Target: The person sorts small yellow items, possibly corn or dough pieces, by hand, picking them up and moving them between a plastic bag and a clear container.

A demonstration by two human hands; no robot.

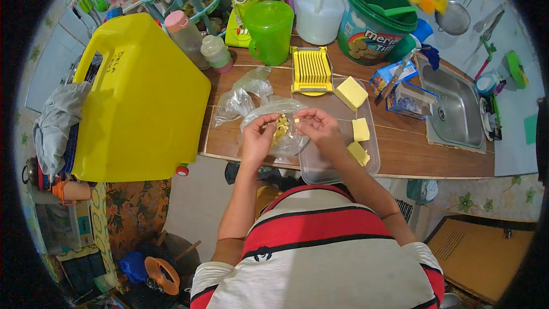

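Note:
Small pale-yellow cheese-like pieces (pixel 281 130) lie in a clear plastic bag (pixel 291 146) on the wooden-look counter. My left hand (pixel 259 135) is at the bag's left side, thumb and fingers close together by the pieces; whether it grips anything is unclear. Just right of the bag, my right hand (pixel 316 125) pinches a small yellow piece (pixel 297 120) between its fingertips. Beside and partly beneath my right arm is a clear plastic tray (pixel 375 154). In it are a large yellow block (pixel 351 94) and two smaller blocks (pixel 360 129) (pixel 358 153). A yellow slicer with parallel bars (pixel 312 71) stands behind the tray.
A big yellow jug (pixel 141 107) stands left. Along the back are a green pitcher (pixel 269 30), a white plastic jug (pixel 321 8) and a green-rimmed bucket (pixel 364 30). A knife (pixel 395 78) rests on opened blue boxes (pixel 407 98) near the metal sink (pixel 456 103). Another plastic bag (pixel 236 105) lies left.

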